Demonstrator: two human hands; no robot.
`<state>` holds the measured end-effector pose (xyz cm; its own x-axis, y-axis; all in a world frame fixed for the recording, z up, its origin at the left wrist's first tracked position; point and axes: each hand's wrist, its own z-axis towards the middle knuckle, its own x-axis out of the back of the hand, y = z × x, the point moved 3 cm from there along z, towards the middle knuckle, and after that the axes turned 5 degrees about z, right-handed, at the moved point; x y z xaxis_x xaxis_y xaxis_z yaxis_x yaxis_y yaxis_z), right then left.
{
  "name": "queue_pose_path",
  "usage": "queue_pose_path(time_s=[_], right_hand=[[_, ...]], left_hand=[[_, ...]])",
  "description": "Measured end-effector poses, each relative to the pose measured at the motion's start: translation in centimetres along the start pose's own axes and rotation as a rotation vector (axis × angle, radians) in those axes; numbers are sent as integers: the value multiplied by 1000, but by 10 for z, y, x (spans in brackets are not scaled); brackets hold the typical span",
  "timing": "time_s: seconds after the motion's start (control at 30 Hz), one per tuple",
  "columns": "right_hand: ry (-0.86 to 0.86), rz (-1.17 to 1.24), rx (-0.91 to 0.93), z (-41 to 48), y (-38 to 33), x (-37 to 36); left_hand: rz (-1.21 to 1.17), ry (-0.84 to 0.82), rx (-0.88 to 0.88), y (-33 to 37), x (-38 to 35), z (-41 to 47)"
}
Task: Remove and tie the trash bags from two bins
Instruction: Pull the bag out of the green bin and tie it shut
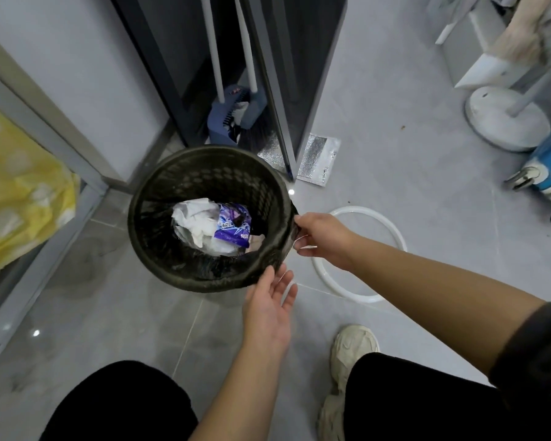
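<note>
Bin [172,183] centre frame, black bag [206,270] inside. Right grip [323,240] pinching bag edge at right rim; left grip [268,310] open, just below rim.

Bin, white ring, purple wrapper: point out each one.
bin [210,150]: head view, on the far rim.
ring [361,300]: head view, on the near arc, on the floor.
wrapper [233,229]: head view, on its middle, inside the bin.
</note>
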<state>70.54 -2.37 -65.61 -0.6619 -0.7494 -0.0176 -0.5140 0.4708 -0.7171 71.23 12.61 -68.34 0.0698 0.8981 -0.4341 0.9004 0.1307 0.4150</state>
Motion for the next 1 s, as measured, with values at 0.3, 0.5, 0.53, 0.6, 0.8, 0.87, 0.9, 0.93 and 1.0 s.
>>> queue_pose_path(time_s=[0.3,0.5,0.53,0.6,0.8,0.87,0.9,0.93,1.0], right_hand=[[71,86,-1,-33,-28,-18],[143,406,-55,-36,-18,-24],[128,435,-60,-36,-20,-26],[105,470,-60,-34,-26,-29],[27,356,-149,-31,-37,-31],[49,323,-167,-30,-37,-30],[65,314,-163,-29,-38,-28],[83,304,-153,-26,-39,-25],[116,285,-120,-19,-40,-18]], left_hand=[[-3,35,-146,74,4,-36],[-254,64,-71,110,23,-40],[-289,71,-65,115,28,-39],[-314,95,-61,125,36,-35],[-142,228,-21,137,56,-20],[-61,246,-27,141,61,-15],[-15,253,-43,144,63,-12],[30,257,-70,148,65,-9],[81,256,-146,156,67,-6]])
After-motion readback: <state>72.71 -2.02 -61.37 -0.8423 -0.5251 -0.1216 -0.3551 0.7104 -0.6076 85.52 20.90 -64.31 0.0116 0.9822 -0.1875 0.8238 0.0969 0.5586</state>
